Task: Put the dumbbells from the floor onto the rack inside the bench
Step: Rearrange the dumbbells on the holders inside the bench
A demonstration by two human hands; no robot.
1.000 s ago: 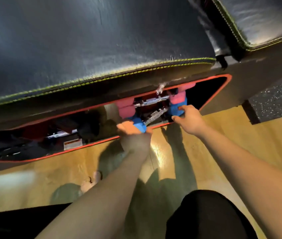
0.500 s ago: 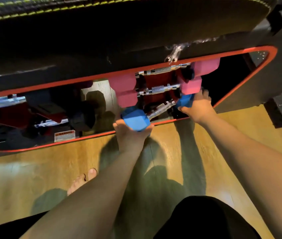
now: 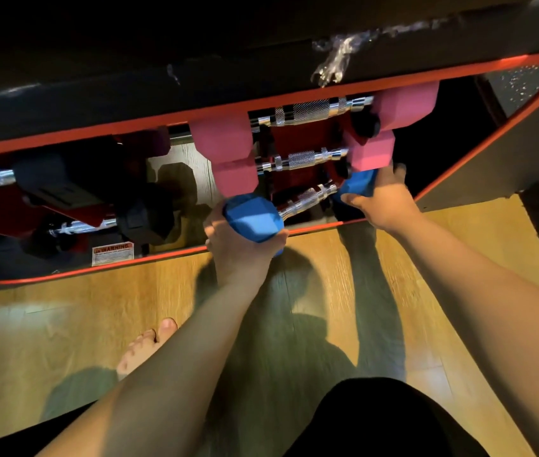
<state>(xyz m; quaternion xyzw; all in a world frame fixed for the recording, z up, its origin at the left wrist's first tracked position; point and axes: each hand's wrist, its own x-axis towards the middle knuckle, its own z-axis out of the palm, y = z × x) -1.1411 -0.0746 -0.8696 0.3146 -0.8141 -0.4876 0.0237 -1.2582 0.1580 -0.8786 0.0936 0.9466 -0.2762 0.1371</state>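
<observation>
Blue dumbbell tilted at the mouth of the rack, just under two pink dumbbells already inside. Left hand cupped under the near blue end, fingers curled round it. Right hand wrapped on the far blue end. Probably heavy and hard, with a slick shiny bar. Best held by both fat ends, as now.
</observation>
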